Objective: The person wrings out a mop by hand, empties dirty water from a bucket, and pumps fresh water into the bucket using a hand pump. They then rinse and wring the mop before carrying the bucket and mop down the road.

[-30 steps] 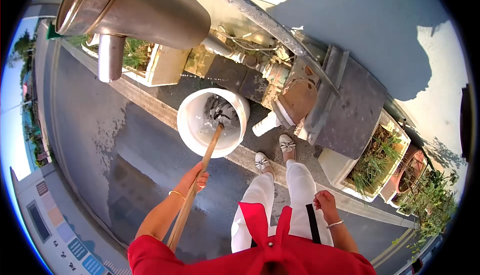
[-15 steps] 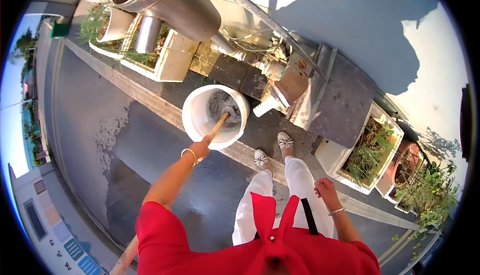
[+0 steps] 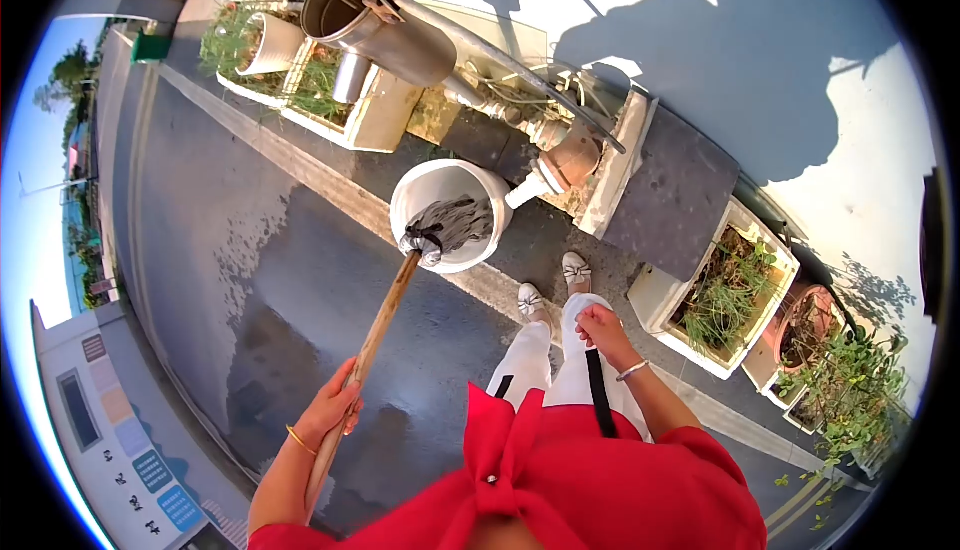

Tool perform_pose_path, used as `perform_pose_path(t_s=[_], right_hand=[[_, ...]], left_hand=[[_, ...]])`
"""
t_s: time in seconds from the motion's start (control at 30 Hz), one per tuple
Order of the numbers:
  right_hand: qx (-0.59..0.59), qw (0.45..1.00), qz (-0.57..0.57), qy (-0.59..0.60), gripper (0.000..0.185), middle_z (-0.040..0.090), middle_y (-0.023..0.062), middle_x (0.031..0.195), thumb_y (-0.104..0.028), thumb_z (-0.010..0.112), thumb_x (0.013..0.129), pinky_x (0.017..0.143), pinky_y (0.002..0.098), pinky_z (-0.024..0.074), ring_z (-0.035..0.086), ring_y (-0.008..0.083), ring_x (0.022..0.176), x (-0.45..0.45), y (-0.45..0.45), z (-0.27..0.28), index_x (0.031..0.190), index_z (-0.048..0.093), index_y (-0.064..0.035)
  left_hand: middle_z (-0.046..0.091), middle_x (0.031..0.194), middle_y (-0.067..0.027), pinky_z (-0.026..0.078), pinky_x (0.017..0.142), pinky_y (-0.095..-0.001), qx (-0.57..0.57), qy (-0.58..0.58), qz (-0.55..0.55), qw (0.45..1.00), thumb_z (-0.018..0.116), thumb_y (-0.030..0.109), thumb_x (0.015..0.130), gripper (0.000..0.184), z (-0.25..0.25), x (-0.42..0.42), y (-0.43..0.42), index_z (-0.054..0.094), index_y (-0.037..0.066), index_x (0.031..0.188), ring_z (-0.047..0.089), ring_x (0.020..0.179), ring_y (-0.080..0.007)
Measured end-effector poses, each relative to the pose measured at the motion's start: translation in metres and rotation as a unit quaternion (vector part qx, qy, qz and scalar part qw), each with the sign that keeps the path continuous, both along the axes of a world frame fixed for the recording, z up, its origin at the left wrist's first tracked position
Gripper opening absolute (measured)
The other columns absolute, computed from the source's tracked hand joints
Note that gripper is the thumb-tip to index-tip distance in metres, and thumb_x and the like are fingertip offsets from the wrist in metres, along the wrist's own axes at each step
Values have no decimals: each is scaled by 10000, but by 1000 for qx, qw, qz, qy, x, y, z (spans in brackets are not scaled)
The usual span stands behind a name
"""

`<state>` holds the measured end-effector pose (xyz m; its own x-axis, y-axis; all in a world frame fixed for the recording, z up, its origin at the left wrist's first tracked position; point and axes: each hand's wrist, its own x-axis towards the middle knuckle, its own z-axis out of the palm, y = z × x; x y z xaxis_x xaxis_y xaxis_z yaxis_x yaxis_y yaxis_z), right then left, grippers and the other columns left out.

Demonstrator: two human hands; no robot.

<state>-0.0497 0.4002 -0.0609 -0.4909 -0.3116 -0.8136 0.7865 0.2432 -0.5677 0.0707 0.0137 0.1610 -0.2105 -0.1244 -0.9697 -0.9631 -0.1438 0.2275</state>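
Observation:
My left hand (image 3: pixel 335 405) is wrapped round the wooden handle of a mop (image 3: pixel 376 325), at the lower left. The mop's dark grey strands (image 3: pixel 455 223) hang over the near rim and into a white bucket (image 3: pixel 408 190); the handle's joint to the head sits at that rim. My right hand (image 3: pixel 600 331) is curled closed in front of my thigh, with nothing visible in it. The bucket stands on the ground beside a white pipe end (image 3: pixel 530 188), a short way from my shoes (image 3: pixel 530 298).
A metal funnel-like vessel (image 3: pixel 405 45) on pipework and a long metal bar (image 3: pixel 500 45) stand behind the bucket. Planter boxes (image 3: pixel 735 295) line the wall on both sides, near a dark slab (image 3: pixel 672 185). A low kerb strip crosses the wet pavement (image 3: pixel 300 300).
My left hand has come back toward my body and now grips farther from the mop head. The mop head has risen to the bucket's near rim. My right hand has moved inward over my thigh.

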Motion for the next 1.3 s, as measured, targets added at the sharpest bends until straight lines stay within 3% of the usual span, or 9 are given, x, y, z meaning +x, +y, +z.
perform_pose_path(t_s=[0.17, 0.4, 0.47, 0.57, 0.67, 0.73, 0.83, 1.1, 1.3], right_hand=[[22, 998, -34, -40, 132, 551, 29, 678, -170, 524, 818, 484, 207, 419, 507, 80, 571, 10, 34, -16, 815, 523, -39], [138, 980, -123, -68, 111, 548, 27, 664, -163, 515, 820, 477, 209, 422, 504, 82, 552, 38, 95, -33, 787, 521, -57], [178, 972, -126, -91, 105, 547, 24, 656, -165, 517, 820, 471, 208, 425, 506, 84, 543, 47, 104, -40, 780, 520, -68], [157, 975, -127, -95, 121, 554, 34, 668, -167, 531, 822, 475, 203, 424, 510, 88, 550, 61, 101, -54, 799, 520, -48], [121, 982, -118, -86, 122, 563, 46, 676, -148, 535, 820, 480, 202, 425, 514, 88, 556, 50, 72, -41, 810, 521, -27], [81, 992, -80, -60, 126, 563, 44, 670, -152, 530, 821, 490, 204, 427, 513, 87, 556, 48, 59, -31, 810, 522, -27], [55, 998, -16, -35, 127, 565, 41, 669, -155, 523, 820, 493, 210, 427, 513, 85, 559, 34, 38, -19, 809, 522, -29], [-173, 972, 156, -15, 164, 553, 30, 714, -196, 509, 865, 473, 214, 393, 489, 66, 574, 1, -94, 9, 826, 526, -38], [-260, 929, 235, -120, 348, 581, 35, 808, -379, 490, 863, 609, 249, 441, 538, 98, 701, 23, -228, 44, 918, 536, -38]], left_hand=[[438, 637, -37, 372, 341, -249, -24, 10, -96, 995, 421, 185, 899, 538, -92, -25, -15, 188, 231, 1381, 423, 402, -104], [536, 666, -106, 420, 365, -318, -128, -23, -330, 935, 420, 187, 841, 523, -362, -123, -42, 278, 175, 1344, 493, 413, -182], [527, 641, -138, 423, 360, -339, -194, -16, -425, 884, 408, 162, 829, 491, -442, -140, -42, 293, 205, 1304, 491, 415, -202], [530, 631, -137, 430, 362, -348, -241, 8, -458, 856, 426, 160, 826, 451, -469, -143, -35, 321, 189, 1264, 499, 417, -214], [521, 612, -125, 432, 359, -340, -169, -3, -350, 921, 473, 169, 818, 430, -401, -148, -28, 341, 164, 1228, 506, 422, -208], [484, 582, -81, 413, 335, -293, -113, -5, -347, 931, 577, 173, 789, 371, -349, -135, -35, 387, 17, 1066, 490, 416, -151], [471, 567, -63, 399, 338, -295, -52, 28, -269, 961, 612, 153, 767, 349, -257, -96, -54, 404, -12, 994, 471, 392, -137], [450, 654, -42, 371, 361, -255, -40, 32, -128, 990, 569, 73, 772, 530, -13, -2, -8, 314, 35, 1235, 444, 430, -106], [467, 630, -38, 391, 389, -253, -91, 28, -94, 991, 577, 68, 756, 600, 55, 56, 41, 279, 54, 1277, 469, 460, -106]])
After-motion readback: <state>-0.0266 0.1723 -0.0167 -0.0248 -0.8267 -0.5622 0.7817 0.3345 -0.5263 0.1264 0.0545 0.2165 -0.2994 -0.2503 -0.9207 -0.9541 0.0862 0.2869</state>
